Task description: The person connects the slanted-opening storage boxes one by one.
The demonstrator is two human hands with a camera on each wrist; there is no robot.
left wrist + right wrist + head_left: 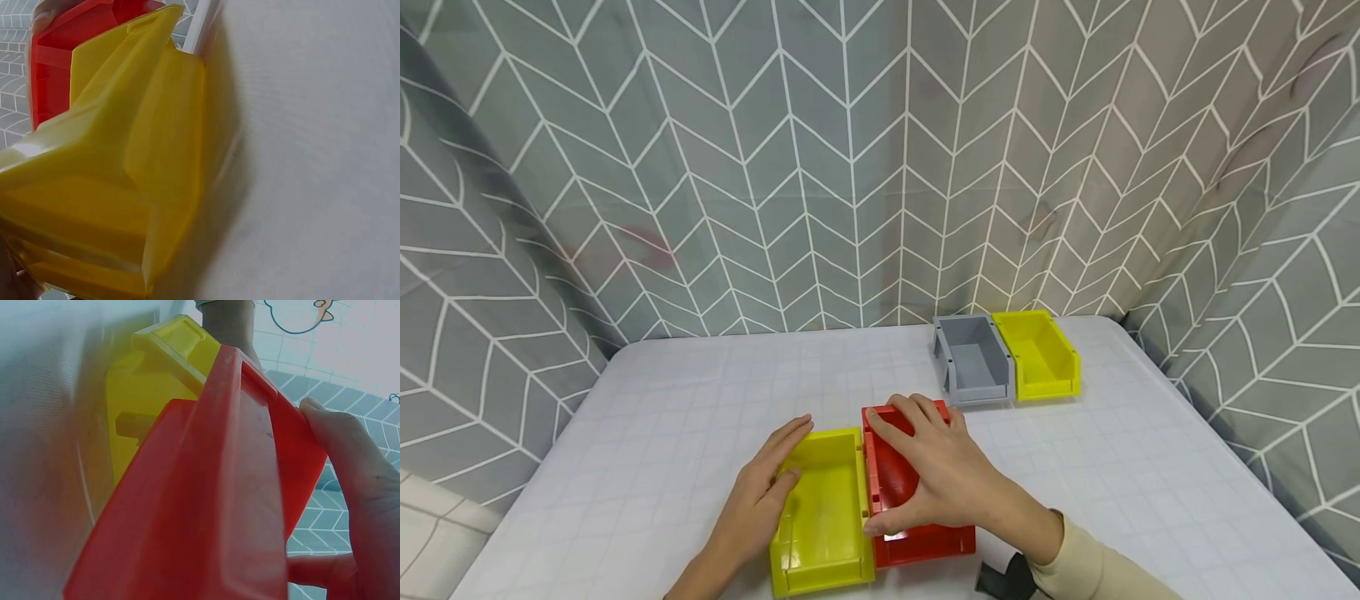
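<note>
A yellow storage bin (823,517) stands at the near middle of the table, its side against a red storage bin (925,546) on the right. My left hand (756,492) holds the yellow bin by its left wall, the thumb over the rim and the fingers reaching toward the back corner. Spread across the top of the red bin, my right hand (943,471) grips it, thumb at the left rim near the front and fingers at the far end. The right wrist view shows the thumb (331,425) at the red rim. Much of the red bin's inside is hidden under the hand.
Toward the back right, a grey bin (976,354) and another yellow bin (1037,354) stand side by side. A white cloth (662,433) covers the table. Patterned curtains (850,167) hang behind and at both sides. Something black (1011,579) shows below my right wrist.
</note>
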